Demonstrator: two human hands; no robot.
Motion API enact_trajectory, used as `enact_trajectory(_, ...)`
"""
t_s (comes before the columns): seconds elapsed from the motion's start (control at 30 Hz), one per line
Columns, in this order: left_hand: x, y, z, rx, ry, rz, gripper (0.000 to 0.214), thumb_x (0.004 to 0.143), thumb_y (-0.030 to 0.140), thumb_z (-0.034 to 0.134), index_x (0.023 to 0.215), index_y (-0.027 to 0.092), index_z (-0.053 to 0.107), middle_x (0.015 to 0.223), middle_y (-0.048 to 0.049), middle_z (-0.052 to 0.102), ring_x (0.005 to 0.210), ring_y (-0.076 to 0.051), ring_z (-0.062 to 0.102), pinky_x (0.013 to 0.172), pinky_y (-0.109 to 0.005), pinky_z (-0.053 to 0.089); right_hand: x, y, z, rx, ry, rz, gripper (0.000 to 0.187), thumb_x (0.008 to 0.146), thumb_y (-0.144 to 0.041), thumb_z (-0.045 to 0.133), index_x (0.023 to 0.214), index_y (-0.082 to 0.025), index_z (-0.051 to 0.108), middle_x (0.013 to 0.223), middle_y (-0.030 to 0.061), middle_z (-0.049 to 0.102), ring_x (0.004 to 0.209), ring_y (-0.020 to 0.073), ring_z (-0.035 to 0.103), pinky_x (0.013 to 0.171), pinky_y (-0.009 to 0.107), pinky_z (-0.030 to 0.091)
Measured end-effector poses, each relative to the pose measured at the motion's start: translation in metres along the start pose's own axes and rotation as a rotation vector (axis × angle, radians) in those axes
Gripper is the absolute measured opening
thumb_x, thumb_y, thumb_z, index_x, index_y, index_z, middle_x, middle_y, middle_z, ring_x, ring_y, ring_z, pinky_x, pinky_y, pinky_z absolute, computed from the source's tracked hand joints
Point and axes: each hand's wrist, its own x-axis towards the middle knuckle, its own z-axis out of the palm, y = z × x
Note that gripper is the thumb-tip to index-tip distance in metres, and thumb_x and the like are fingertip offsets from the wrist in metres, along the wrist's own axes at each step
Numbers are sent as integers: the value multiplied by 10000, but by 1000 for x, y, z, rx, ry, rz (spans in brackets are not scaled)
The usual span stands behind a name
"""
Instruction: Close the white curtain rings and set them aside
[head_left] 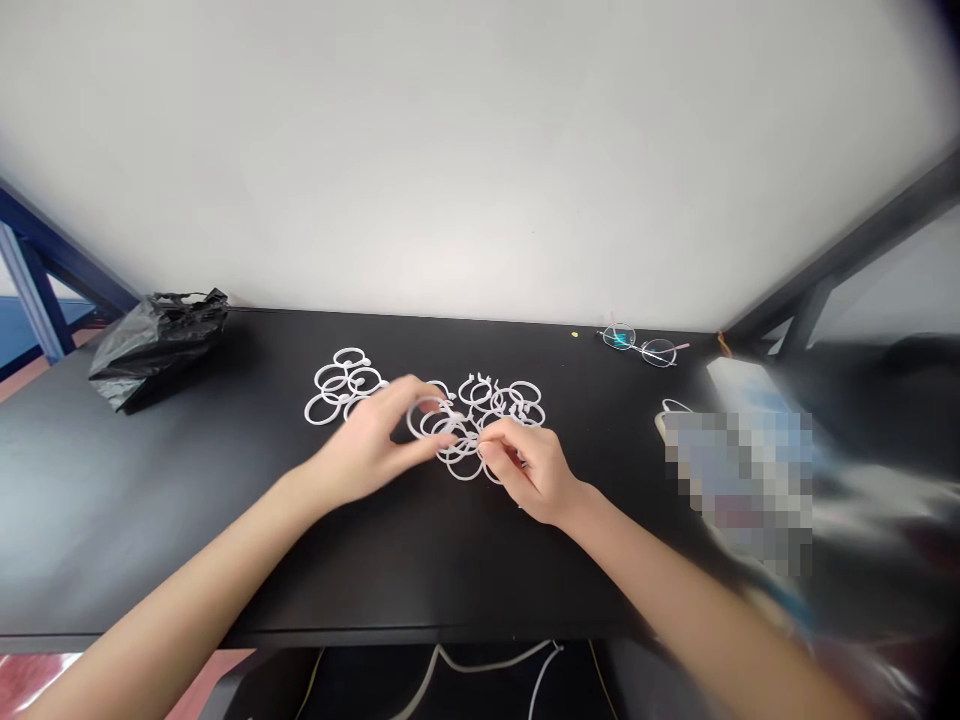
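Several white plastic rings lie on a black table (187,520) in two groups. A smaller cluster (341,385) sits to the left. A larger pile (499,400) is at the middle. My left hand (375,445) pinches a white ring (431,420) at the pile's left edge, fingers closed on it. My right hand (529,470) rests on the pile's near side, its fingers curled and closed on another ring (484,455) next to the left hand's ring.
A crumpled black plastic bag (157,340) lies at the table's far left. A pair of round glasses (637,345) sits at the far right by the white wall. A blurred-out object (739,480) lies at the right. Cables (487,665) hang below the table's front edge.
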Motion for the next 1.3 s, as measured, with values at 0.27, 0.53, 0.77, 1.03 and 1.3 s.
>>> enact_trajectory(0.27,-5,-62,-28,748,25,-91,371,964,431,388,1111,148,578,1215,-189,579,1059,-341,561,854,-481,468,-1,2,2,25,65,17,148,950,-289,505,852,-193,560,531,-69,426,436,79,395,444,206,348)
enact_trajectory(0.53,-14,-76,-19,759,-34,-135,368,943,391,388,1158,171,590,1317,-190,549,1236,-372,484,941,-556,437,-2,2,3,4,64,12,134,950,-283,505,887,-189,575,551,-62,456,447,76,415,446,199,362)
enact_trajectory(0.77,-2,-46,-13,638,2,-36,364,958,392,422,1163,144,594,1294,-194,567,1210,-363,509,972,-558,429,-2,0,3,-6,47,14,156,957,-291,488,899,-187,589,555,-54,490,444,77,441,445,193,379)
enact_trajectory(1.03,1,-29,22,427,-122,119,321,993,202,320,1148,148,596,1273,-157,595,1145,-280,553,1014,-525,431,-2,0,3,-4,49,21,145,954,-292,499,900,-190,585,559,-52,493,448,79,447,448,193,390)
enact_trajectory(1.3,2,-28,19,387,-109,57,261,990,269,362,939,164,596,1188,-135,609,1105,-276,561,958,-485,462,-1,-2,4,-23,48,25,133,948,-264,510,872,-186,588,576,-48,502,459,75,437,465,197,383)
